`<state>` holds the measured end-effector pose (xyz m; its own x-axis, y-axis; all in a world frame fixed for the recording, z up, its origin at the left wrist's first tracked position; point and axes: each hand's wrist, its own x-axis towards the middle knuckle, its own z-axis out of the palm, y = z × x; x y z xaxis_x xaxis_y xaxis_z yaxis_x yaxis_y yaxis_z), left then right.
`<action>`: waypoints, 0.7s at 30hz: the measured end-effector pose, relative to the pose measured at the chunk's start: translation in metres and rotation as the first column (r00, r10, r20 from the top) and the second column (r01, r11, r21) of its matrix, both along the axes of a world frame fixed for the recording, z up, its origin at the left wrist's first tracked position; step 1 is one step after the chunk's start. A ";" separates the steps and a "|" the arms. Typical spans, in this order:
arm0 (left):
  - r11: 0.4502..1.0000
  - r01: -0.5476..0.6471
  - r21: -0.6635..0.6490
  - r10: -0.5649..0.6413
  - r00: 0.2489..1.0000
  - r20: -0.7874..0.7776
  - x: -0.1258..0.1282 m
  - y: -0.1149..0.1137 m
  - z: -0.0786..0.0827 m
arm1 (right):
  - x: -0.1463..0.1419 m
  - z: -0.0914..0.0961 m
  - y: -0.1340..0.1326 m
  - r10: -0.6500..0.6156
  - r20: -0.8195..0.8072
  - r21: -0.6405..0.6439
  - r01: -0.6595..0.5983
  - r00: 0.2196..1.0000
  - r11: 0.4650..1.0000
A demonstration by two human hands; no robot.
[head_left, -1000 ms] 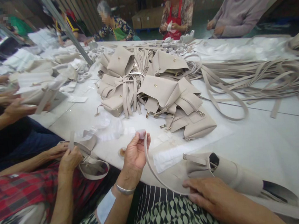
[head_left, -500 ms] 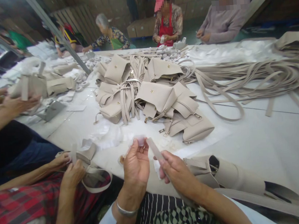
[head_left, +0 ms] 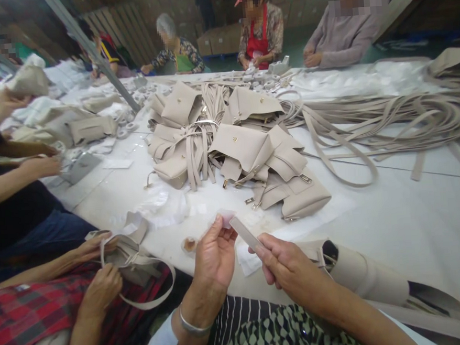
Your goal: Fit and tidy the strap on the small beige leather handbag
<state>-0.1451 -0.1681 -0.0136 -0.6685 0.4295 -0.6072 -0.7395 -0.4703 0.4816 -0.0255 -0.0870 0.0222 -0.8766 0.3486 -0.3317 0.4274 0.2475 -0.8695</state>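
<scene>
My left hand [head_left: 215, 250] is raised, palm up, pinching a small translucent piece of film [head_left: 227, 218] between thumb and fingers. In my right hand [head_left: 280, 257] is a flat beige strap [head_left: 245, 233], its free end pointing up toward the film, close to my left fingertips. Whether strap and film touch, I cannot tell. Beside my right forearm lies a beige bag [head_left: 363, 271], its dark opening showing. A white sheet [head_left: 247, 260] is partly hidden behind my right hand. The brown spot of a small round item [head_left: 189, 244] shows left of my left hand.
Beige bags [head_left: 239, 143] with metal fittings are heaped mid-table. Long beige straps [head_left: 392, 124] stretch to the right. At left, a co-worker's hands [head_left: 102, 286] hold a beige bag with a strap. A metal post [head_left: 100, 60] rises at the back left; several people work beyond.
Both my hands have shifted slightly right, the strap end and film still close together. The neighbouring co-worker's hands have moved on their bag; the far-left person's hands have changed place.
</scene>
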 end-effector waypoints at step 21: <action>0.999 0.033 -0.021 -0.034 0.998 -0.053 0.004 -0.002 -0.014 | 0.007 -0.007 0.009 0.051 0.030 -0.013 -0.051 0.998 0.999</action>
<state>-0.1412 -0.1701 -0.0280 -0.6856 0.4405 -0.5796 -0.7278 -0.4358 0.5296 -0.0182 -0.0779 0.0151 -0.8824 0.2994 -0.3629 0.4411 0.2586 -0.8594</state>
